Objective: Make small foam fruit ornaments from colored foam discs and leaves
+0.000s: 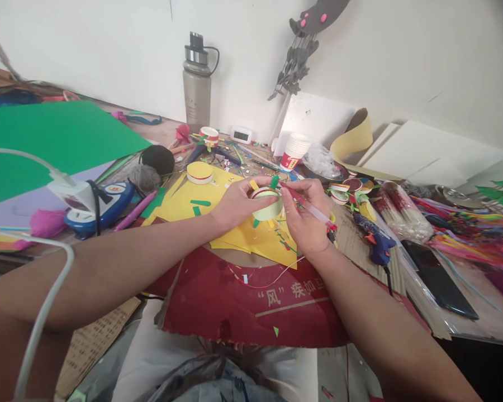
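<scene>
My left hand is closed around a short round paper cup piece, pale green on its face with a red band at the rim. Yellow and green paper tabs stick out around this piece. Between the fingers of my right hand is a slim red pen with a clear part, its tip close to the upper edge of the cup piece. I cannot tell whether the tip touches it. Beneath both hands lie yellow paper sheets with green strips on them, over a dark red cardboard sheet.
A cut cup ring rests on the yellow paper. Behind are a water bottle, stacked paper cups and paper scraps. To the right lie a blue glue gun and a black phone; a power strip sits left.
</scene>
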`<state>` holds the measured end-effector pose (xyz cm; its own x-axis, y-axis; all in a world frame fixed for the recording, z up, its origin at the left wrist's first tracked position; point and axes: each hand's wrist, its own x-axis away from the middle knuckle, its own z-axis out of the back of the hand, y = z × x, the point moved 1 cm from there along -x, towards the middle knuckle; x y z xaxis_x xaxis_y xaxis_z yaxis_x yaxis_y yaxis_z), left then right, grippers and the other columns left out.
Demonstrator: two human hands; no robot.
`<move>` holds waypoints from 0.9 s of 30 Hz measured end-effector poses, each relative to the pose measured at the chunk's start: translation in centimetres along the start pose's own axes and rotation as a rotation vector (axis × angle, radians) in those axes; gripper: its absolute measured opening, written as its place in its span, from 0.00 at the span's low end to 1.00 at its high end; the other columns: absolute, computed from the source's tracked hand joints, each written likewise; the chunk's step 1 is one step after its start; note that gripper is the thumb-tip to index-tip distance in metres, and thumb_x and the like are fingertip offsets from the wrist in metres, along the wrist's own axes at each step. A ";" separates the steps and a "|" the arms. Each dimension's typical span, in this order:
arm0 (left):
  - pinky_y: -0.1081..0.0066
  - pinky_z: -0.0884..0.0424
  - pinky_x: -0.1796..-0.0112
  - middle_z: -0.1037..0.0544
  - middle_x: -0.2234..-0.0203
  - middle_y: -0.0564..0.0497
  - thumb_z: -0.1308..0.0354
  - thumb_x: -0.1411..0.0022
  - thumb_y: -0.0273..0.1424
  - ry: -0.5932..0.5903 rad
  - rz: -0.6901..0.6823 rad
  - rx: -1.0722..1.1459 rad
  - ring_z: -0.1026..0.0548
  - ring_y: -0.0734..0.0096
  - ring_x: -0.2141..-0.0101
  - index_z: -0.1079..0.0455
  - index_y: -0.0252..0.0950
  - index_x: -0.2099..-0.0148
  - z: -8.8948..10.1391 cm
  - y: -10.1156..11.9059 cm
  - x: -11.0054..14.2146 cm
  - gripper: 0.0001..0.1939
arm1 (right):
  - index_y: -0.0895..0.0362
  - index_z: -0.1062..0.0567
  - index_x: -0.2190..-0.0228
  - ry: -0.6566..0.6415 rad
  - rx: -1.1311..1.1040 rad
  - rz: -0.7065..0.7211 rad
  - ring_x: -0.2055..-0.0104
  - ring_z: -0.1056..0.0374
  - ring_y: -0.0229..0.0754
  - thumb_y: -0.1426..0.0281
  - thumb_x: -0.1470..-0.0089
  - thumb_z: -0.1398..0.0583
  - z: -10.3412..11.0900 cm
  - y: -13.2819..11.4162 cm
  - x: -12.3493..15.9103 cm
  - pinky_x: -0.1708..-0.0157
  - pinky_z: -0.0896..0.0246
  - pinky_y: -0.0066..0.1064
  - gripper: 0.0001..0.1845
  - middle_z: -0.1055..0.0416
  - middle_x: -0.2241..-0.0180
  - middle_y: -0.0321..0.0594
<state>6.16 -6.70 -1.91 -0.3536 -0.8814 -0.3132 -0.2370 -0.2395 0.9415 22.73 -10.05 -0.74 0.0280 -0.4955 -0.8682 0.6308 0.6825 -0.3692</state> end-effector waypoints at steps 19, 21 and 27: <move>0.64 0.23 0.51 0.16 0.54 0.46 0.24 0.49 0.40 -0.020 0.027 0.062 0.19 0.64 0.55 0.20 0.35 0.49 -0.1 0.0 0.0 0.26 | 0.52 0.25 0.61 0.020 0.000 -0.008 0.64 0.26 0.41 0.62 0.34 0.39 0.1 0.2 0.0 0.63 0.28 0.37 0.07 0.25 0.66 0.37; 0.64 0.24 0.51 0.15 0.54 0.46 0.24 0.49 0.40 -0.028 0.018 0.073 0.19 0.64 0.55 0.20 0.35 0.49 -0.1 -0.2 -0.1 0.26 | 0.52 0.25 0.61 0.012 0.000 0.015 0.64 0.26 0.41 0.63 0.34 0.38 0.2 0.0 -0.1 0.63 0.28 0.37 0.06 0.24 0.65 0.37; 0.61 0.25 0.49 0.16 0.52 0.45 0.24 0.50 0.39 -0.032 -0.005 0.061 0.20 0.61 0.52 0.19 0.35 0.49 -0.1 -0.4 -0.3 0.27 | 0.52 0.25 0.61 0.014 -0.009 0.058 0.64 0.26 0.41 0.66 0.35 0.38 0.3 -0.4 -0.2 0.64 0.30 0.36 0.03 0.25 0.66 0.36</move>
<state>6.41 -6.40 -2.19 -0.3813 -0.8665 -0.3223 -0.2932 -0.2173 0.9310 22.69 -10.38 -0.34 0.0533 -0.4476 -0.8926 0.6211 0.7148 -0.3214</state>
